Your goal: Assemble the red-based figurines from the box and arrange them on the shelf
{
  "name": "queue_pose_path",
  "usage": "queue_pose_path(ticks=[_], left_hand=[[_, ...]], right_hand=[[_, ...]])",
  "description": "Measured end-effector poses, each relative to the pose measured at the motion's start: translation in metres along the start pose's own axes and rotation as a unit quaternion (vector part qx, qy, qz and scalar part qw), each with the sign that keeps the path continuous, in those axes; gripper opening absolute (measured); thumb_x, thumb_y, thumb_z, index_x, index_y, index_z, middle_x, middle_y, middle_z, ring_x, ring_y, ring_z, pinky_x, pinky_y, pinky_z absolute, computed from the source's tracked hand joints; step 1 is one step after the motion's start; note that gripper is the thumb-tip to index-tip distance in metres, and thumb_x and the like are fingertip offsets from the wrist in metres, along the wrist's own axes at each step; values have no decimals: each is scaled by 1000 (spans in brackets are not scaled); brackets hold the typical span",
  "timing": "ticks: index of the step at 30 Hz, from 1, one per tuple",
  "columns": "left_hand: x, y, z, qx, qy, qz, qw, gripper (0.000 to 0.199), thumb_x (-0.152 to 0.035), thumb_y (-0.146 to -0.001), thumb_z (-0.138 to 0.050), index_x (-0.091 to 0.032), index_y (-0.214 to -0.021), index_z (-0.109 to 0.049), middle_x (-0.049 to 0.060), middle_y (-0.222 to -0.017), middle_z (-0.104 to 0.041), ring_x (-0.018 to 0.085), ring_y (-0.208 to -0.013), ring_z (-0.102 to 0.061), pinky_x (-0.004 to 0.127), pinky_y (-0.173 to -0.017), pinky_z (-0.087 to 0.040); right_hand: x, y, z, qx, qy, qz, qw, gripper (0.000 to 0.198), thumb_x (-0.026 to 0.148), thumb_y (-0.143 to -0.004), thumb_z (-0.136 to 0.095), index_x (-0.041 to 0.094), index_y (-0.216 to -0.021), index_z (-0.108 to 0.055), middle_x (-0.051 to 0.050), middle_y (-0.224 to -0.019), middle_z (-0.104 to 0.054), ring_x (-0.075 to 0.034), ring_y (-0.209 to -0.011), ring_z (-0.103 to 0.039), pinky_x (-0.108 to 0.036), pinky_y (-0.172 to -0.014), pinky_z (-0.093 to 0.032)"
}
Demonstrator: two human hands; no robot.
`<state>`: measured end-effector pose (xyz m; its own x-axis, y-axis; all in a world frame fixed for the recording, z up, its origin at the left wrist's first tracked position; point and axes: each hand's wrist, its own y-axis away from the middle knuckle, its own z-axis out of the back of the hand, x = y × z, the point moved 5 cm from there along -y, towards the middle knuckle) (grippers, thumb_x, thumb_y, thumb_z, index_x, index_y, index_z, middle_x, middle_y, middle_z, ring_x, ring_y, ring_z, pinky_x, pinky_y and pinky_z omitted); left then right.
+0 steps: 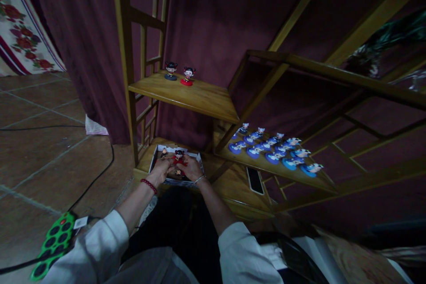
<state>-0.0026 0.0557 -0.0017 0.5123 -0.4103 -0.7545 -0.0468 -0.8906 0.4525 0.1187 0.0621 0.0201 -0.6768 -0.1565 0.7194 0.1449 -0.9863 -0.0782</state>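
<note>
Red figurine (179,157), dark-haired with two buns, was held between the person's two hands, upright just above an open box (200,159) on the low shelf (229,176) at the left. The left hand (163,169), a red bead bracelet (148,185) at its wrist, pinched it from the left; the right hand (191,168), wearing a silver bracelet (199,179), pinched it from the right, though I couldn't make out each finger. Inside the box I saw a smaller figure (164,152) at the far left corner and another (179,172) near the hands. On the upper shelf (203,97), beyond the box, two figurines stood side by side, one on a dark base (171,77), the other on a red base (187,82). To the right, rows of blue and purple figurines (274,156) filled another shelf, and a phone (255,180) lay near them.
</note>
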Motion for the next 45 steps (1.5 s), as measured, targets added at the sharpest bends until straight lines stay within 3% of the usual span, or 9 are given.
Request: queue_pose_path(ticks=[9,20,30,36,45], left_hand=[[3,-3,3,-18,-26,4,999,12,1,-64,-56,-11,-65,-58,3,-62,-63,10,-55,-60,25,-60,-52],[-15,12,-3,-10,-64,-27,998,13,1,-65,-56,-12,-66,-57,1,-57,-60,9,-50,-57,22,-54,-51],[-35,26,-8,78,-95,-71,990,18,0,-57,-63,-12,-71,-62,1,-61,-63,10,-58,-58,22,-60,-49],[-53,41,-18,132,-139,-103,976,21,-2,-57,-63,-12,-75,-64,1,-63,-64,9,-55,-55,18,-55,-42],[-74,50,-22,167,-177,-137,960,22,-2,-54,-65,-16,-71,-67,-1,-57,-62,9,-52,-53,18,-54,-41]], right_hand=[[-8,1,-8,-11,-18,-10,1000,21,16,-69,-59,20,-90,-59,0,-79,-67,-14,-73,-61,-25,-69,-47],[15,10,1,-14,-52,1,999,18,18,-73,-56,21,-90,-61,1,-80,-68,-12,-71,-61,-22,-67,-47],[33,12,11,-33,-78,33,996,16,19,-73,-57,21,-88,-61,0,-81,-68,-12,-72,-62,-22,-68,-47],[33,7,15,-55,-34,49,997,18,26,-74,-59,23,-91,-62,1,-81,-67,-14,-72,-61,-24,-68,-48],[68,18,40,-72,-12,63,995,18,30,-72,-61,20,-86,-65,0,-77,-64,-11,-65,-58,-22,-62,-45]])
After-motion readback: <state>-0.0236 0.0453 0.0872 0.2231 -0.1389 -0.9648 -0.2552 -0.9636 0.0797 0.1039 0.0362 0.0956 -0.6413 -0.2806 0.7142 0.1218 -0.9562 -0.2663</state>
